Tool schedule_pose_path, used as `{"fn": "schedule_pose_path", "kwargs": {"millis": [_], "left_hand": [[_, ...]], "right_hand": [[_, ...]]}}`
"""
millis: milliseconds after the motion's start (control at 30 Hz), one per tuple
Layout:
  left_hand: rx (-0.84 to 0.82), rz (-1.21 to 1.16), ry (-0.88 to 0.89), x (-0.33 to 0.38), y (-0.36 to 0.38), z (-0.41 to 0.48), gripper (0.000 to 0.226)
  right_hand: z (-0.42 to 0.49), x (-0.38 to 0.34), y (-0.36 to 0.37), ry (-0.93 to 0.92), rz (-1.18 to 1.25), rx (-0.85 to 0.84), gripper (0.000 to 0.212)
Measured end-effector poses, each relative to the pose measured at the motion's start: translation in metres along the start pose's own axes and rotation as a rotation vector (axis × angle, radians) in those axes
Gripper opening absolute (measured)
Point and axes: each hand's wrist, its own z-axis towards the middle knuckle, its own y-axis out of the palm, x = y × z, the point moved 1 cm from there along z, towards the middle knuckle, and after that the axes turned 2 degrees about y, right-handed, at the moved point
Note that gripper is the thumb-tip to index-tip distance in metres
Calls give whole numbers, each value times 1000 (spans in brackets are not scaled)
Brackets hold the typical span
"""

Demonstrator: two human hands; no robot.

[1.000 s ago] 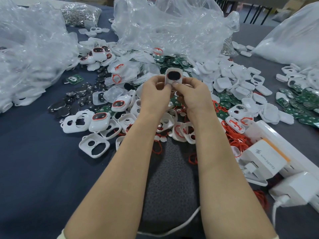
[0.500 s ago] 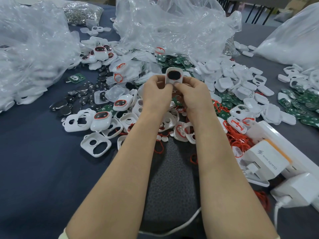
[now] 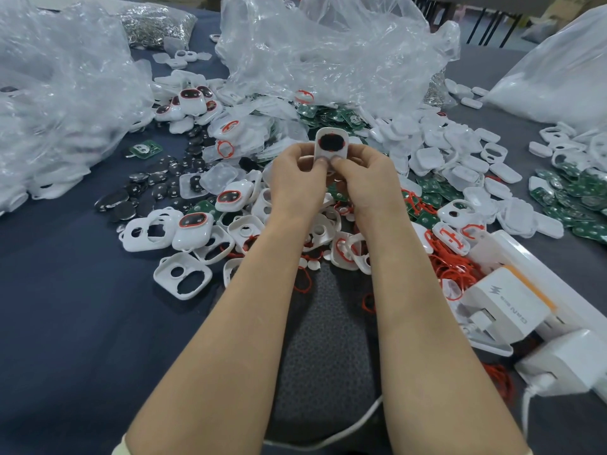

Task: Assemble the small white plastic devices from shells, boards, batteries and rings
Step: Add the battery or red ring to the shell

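My left hand [image 3: 295,182] and my right hand [image 3: 368,185] together grip one small white device [image 3: 331,144] above the parts pile. It stands upright with a dark round window ringed in red facing me. Both thumbs press side by side on its lower end. Empty white shells [image 3: 182,274] lie to the left of my arms. Finished-looking devices [image 3: 193,224] with red rings sit among them. Coin batteries [image 3: 147,192] are spread at left, green boards [image 3: 328,114] behind my hands, red rings [image 3: 450,267] to the right.
Crumpled clear plastic bags [image 3: 328,50] rise behind the pile and at far left [image 3: 56,93]. White shell halves [image 3: 460,149] cover the right side. A white power strip with chargers [image 3: 512,307] lies at lower right, with a cable. A dark mesh pad [image 3: 325,339] sits between my forearms.
Both hands stay on the device in nearly the same place. My thumbs have drawn together on its lower end.
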Motion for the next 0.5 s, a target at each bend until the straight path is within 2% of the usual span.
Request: {"fn": "schedule_pose_path", "kwargs": {"millis": [200,300,500], "left_hand": [[-5,-32,-5,0,1,0,12],[-24,-54,-22,1,0,0,14],[0,-131,-77,4,-5,0,14]], "right_hand": [[-2,-2,-1,0,-13,30,13],[-4,-3,-1,20,24,32,23],[-10,-9,1,-9,-18,-5,22]]}}
